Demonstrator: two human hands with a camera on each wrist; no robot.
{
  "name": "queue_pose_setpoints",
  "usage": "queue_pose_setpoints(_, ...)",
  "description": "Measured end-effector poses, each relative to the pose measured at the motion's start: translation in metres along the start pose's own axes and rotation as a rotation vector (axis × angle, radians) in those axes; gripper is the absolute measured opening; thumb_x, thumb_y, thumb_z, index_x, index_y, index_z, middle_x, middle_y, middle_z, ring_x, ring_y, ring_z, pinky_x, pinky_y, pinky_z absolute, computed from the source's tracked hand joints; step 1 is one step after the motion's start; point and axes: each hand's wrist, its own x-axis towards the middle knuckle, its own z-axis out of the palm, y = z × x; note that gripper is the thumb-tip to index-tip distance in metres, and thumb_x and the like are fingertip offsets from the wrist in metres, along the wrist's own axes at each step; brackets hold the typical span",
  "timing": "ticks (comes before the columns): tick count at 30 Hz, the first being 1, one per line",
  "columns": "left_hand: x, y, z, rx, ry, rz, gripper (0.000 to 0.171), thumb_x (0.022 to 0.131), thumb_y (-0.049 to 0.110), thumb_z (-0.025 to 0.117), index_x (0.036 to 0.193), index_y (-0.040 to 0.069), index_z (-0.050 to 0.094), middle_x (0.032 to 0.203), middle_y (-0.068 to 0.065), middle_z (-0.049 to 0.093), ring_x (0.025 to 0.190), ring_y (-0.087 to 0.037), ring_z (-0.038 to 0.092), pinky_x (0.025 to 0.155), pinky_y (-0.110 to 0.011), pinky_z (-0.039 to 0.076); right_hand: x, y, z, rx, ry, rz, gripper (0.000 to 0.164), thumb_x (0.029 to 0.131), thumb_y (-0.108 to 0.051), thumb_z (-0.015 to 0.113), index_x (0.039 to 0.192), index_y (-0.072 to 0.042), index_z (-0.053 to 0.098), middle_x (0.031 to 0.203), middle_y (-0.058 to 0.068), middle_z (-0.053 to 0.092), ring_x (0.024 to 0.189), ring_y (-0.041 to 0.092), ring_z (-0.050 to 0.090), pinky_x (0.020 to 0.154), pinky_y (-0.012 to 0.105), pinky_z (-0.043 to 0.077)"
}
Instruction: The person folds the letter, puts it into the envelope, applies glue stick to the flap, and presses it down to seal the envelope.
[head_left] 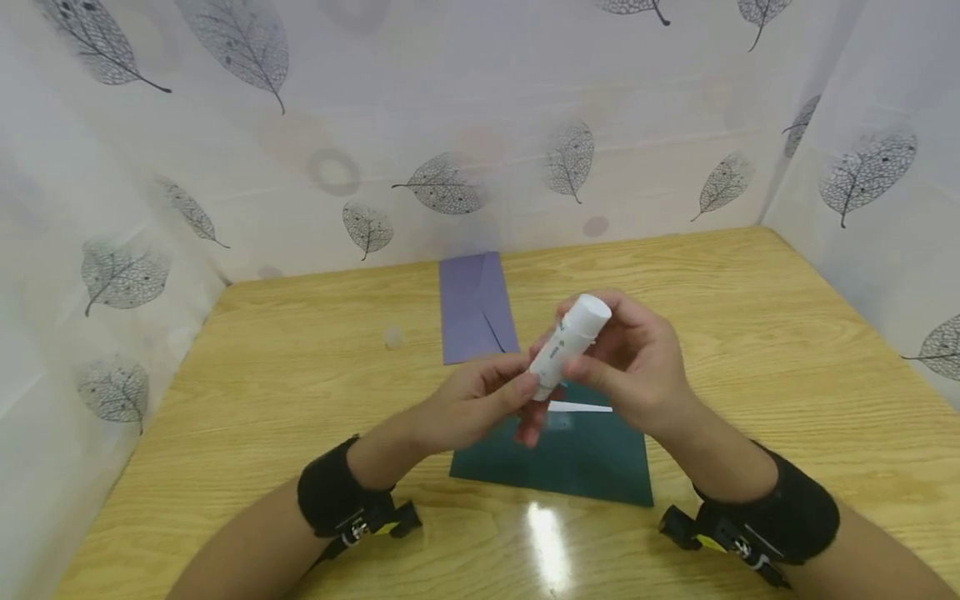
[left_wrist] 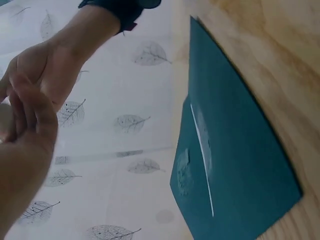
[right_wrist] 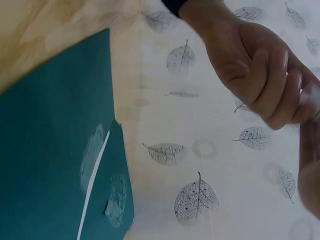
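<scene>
A white glue stick (head_left: 558, 354) is tilted up to the right between both hands, above a dark green envelope (head_left: 592, 458). My left hand (head_left: 476, 404) grips its lower end between thumb and fingers. Higher on the barrel, my right hand (head_left: 637, 358) holds it, thumb on the near side and fingers behind. The white top (head_left: 591, 307) of the stick sticks out past the right hand. Beneath the hands, the envelope shows a white strip (left_wrist: 201, 160) along its flap opening. Pale smears (right_wrist: 117, 200) mark the green paper on both sides of that strip.
A purple envelope (head_left: 472, 304) lies farther back on the wooden table (head_left: 300, 358). Left of it sits a small whitish round piece (head_left: 393, 337). A pale leaf-printed curtain (head_left: 510, 108) hangs behind the table and along both sides.
</scene>
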Motion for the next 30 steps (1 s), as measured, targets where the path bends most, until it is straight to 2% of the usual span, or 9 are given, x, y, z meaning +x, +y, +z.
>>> queue_pose_setpoints(3,0.0007,-0.0005,0.0038,0.261,0.209,0.000,0.063,0.096,0.048,0.058,0.113,-0.014,0.057,0.083,-0.023,0.060,0.067,-0.010,0.062,0.057,-0.034,0.055,-0.0033,-0.0014,0.0030,-0.111,0.163,0.050,0.036,0.082,-0.002,0.079,0.112,0.000,0.060,0.104,0.005,0.064,0.090,0.020,0.073,0.074,0.029,0.061)
queue_pose_setpoints(6,0.0025,-0.0008,0.0072,0.443,0.340,0.026,0.045,0.094,0.037,0.068,0.109,-0.006,0.064,0.085,-0.019,0.066,0.064,-0.010,0.064,0.056,-0.034,0.057,-0.0044,-0.0011,0.0059,-0.188,0.249,0.081,0.036,0.078,-0.003,0.083,0.107,-0.005,0.062,0.099,0.003,0.063,0.084,0.014,0.070,0.072,0.025,0.059)
queue_pose_setpoints(9,0.0040,-0.0005,0.0082,0.585,0.370,0.105,0.029,0.094,0.024,0.070,0.105,-0.003,0.068,0.084,-0.013,0.070,0.061,-0.009,0.064,0.054,-0.027,0.057,-0.0041,0.0004,0.0067,-0.198,0.263,0.068,0.037,0.077,-0.003,0.084,0.107,-0.004,0.062,0.097,0.003,0.065,0.083,0.014,0.067,0.071,0.024,0.058)
queue_pose_setpoints(12,0.0040,0.0009,0.0086,0.641,0.331,0.160,0.028,0.096,0.022,0.065,0.105,-0.005,0.068,0.083,-0.013,0.070,0.060,-0.007,0.066,0.056,-0.024,0.057,-0.0041,0.0010,0.0054,-0.170,0.222,0.052,0.037,0.079,-0.004,0.082,0.110,-0.003,0.061,0.102,0.004,0.065,0.086,0.016,0.069,0.073,0.025,0.059)
queue_pose_setpoints(17,0.0017,0.0023,0.0072,0.513,0.205,0.132,0.043,0.101,0.033,0.053,0.103,-0.009,0.063,0.075,-0.016,0.065,0.061,-0.014,0.065,0.057,-0.030,0.058,-0.0034,0.0009,0.0018,-0.144,0.094,0.018,0.036,0.086,-0.007,0.076,0.118,0.000,0.060,0.110,0.005,0.064,0.094,0.019,0.073,0.077,0.030,0.061)
queue_pose_setpoints(22,-0.0003,0.0022,0.0036,0.234,0.029,0.072,0.057,0.103,0.041,0.046,0.104,-0.016,0.053,0.079,-0.028,0.057,0.063,-0.025,0.064,0.057,-0.038,0.057,0.0001,0.0017,-0.0005,-0.079,-0.061,-0.040,0.037,0.093,-0.002,0.066,0.125,0.011,0.054,0.114,0.011,0.066,0.101,0.022,0.073,0.085,0.032,0.059)
queue_pose_setpoints(25,-0.0005,0.0031,0.0034,0.100,-0.047,0.036,0.063,0.103,0.042,0.045,0.106,-0.020,0.047,0.083,-0.034,0.051,0.067,-0.019,0.065,0.058,-0.036,0.055,0.0015,0.0014,-0.0013,-0.075,-0.112,-0.049,0.037,0.096,-0.005,0.063,0.129,0.010,0.053,0.116,0.010,0.065,0.103,0.021,0.072,0.089,0.031,0.058)
queue_pose_setpoints(28,0.0002,0.0038,0.0023,0.077,-0.068,0.008,0.065,0.103,0.045,0.044,0.108,-0.020,0.047,0.084,-0.034,0.050,0.071,-0.013,0.064,0.059,-0.032,0.052,0.0024,0.0012,-0.0016,-0.076,-0.129,-0.056,0.037,0.096,-0.005,0.062,0.129,0.010,0.052,0.116,0.010,0.066,0.104,0.021,0.071,0.090,0.031,0.057)
queue_pose_setpoints(30,0.0009,0.0049,0.0004,0.112,-0.065,-0.009,0.065,0.103,0.046,0.043,0.110,-0.018,0.049,0.085,-0.032,0.053,0.073,-0.014,0.062,0.059,-0.033,0.052,0.0024,0.0009,-0.0014,-0.081,-0.123,-0.056,0.037,0.096,-0.004,0.062,0.129,0.011,0.052,0.116,0.010,0.067,0.104,0.020,0.071,0.089,0.030,0.058)
